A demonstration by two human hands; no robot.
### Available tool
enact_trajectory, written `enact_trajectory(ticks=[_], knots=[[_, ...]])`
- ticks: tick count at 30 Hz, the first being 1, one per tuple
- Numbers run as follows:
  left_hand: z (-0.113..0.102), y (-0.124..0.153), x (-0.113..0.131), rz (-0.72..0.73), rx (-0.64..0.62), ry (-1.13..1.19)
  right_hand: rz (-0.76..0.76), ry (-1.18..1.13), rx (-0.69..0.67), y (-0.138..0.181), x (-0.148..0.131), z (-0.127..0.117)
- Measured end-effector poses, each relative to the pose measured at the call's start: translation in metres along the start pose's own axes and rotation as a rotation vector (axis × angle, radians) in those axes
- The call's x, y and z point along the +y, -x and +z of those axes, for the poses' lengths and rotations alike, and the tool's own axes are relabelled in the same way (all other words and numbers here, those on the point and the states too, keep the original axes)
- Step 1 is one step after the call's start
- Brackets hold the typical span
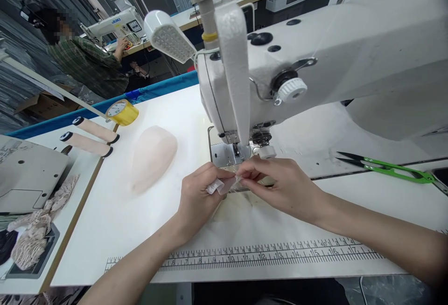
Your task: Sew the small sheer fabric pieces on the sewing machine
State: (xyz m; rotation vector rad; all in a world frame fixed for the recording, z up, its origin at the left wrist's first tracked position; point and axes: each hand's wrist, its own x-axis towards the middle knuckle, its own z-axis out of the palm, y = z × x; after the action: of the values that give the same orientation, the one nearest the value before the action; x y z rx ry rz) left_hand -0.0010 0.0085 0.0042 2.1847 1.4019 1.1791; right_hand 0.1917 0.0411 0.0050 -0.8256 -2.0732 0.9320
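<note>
One scrap (215, 186) (white) between left fingers (224, 173)

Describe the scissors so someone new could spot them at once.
Start at the big white sewing machine on the table. Below it in the picture, near the right edge, lie the scissors. Their bright green handles and dark blades stand out from the white machine and table.
</note>
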Motion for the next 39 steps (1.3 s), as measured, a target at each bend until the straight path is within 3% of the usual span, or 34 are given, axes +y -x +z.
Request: enact_trajectory(ticks=[13,15,21,25,27,29,32,36,39], knots=[[0.0,0.004,0.0,-0.043,-0.016,-0.007,-0.255,0.259,0.066,0.005,0.011,0.001],[-0.001,0.004,0.001,-0.035,-0.009,-0.016,-0.331,0.341,0.072,0.008,0.015,0.0],[-0.001,0.003,0.002,0.169,-0.019,0.005,-0.576,0.494,0.04,0.016,0.021,-0.007],[-0.004,0.006,0.005,0.177,-0.043,0.041,-0.827,0.595,0.11,0.014,0.015,-0.012],[-0.005,0.007,0.008,0.099,-0.092,0.073,-0.898,0.622,0.15,0.012,0.011,-0.012],[-0.005,0.007,0.009,-0.051,-0.164,0.091,-0.808,0.608,0.149,0.009,0.01,-0.01],[0.0,0.005,0.005,-0.187,-0.231,-0.043,-0.534,0.556,0.111,0.004,0.015,-0.003],[0.01,0.002,-0.006,-0.21,-0.241,-0.251,-0.24,0.482,0.062,-0.002,0.027,0.008],[0.012,0.003,-0.01,-0.145,-0.134,-0.35,-0.021,0.482,0.059,-0.006,0.029,0.01]])
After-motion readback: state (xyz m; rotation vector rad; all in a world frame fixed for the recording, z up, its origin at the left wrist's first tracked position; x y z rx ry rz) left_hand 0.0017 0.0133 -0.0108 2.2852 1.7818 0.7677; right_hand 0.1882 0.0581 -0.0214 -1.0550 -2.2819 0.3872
